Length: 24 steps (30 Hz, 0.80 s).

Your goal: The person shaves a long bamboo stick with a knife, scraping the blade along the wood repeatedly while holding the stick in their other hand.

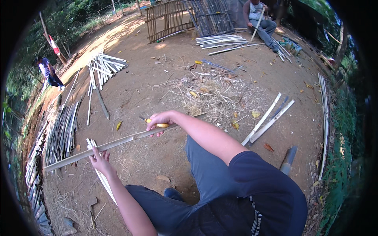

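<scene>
At the left, a pile of dark strips [63, 133] lay on the ground. Your left hand [101, 160] pinched the long bamboo strip [122, 140], which slanted upward to the right before your knees, with pale strips [104, 181] beneath. Your right hand [159, 119] wrapped a yellow-handled tool [162, 125] at the strip; whether it also gripped the strip, I couldn't tell. Farther right lay two light strips [271, 121].
</scene>
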Tool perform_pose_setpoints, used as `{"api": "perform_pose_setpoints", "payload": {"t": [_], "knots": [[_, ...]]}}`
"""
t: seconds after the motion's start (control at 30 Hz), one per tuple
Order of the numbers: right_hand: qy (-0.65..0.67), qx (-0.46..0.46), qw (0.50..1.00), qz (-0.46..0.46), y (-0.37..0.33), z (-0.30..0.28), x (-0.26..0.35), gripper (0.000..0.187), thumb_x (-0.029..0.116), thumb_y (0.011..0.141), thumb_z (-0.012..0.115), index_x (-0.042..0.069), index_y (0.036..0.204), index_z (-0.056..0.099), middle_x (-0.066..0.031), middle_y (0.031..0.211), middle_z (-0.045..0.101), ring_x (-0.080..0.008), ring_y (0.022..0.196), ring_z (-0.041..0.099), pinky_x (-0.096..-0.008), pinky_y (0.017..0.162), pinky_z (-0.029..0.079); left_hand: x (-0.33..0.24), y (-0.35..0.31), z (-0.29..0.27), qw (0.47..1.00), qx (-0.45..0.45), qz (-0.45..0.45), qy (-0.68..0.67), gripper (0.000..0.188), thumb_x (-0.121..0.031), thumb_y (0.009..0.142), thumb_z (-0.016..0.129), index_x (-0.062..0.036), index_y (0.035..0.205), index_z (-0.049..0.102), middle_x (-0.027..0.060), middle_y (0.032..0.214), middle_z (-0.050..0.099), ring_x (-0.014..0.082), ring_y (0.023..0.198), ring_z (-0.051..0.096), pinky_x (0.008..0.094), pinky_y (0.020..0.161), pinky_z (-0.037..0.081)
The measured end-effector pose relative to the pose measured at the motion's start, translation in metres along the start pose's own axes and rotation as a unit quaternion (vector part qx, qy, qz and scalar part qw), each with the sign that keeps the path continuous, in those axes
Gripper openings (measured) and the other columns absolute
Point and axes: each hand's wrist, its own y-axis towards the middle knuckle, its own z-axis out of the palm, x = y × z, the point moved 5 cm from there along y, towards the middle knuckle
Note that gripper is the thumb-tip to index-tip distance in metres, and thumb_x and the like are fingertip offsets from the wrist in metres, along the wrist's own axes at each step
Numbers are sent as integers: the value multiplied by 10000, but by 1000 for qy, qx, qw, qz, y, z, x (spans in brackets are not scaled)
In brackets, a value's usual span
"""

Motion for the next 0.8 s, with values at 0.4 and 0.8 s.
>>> {"api": "perform_pose_setpoints", "payload": {"t": [0.4, 0.8], "knots": [[14, 15, 999, 25, 11, 8, -5, 358, 257, 885, 699, 30, 1089, 511, -164, 949, 702, -162, 613, 674, -281, 526, 563, 3, 10, -12, 998, 19, 9, -52, 327, -345, 970, 605, -32, 985, 516, 73, 841, 623, 154, 699, 669, 252, 503, 545], [13, -1, 1000, 11, 3, -1, -1, 398, 245, 861, 739, 22, 1086, 497, -191, 955, 692, -177, 604, 673, -278, 517, 559, 2, 6, 0, 999, 27, 5, -44, 328, -311, 924, 680, -21, 990, 542, 77, 859, 649, 144, 704, 673, 250, 509, 552]]}}
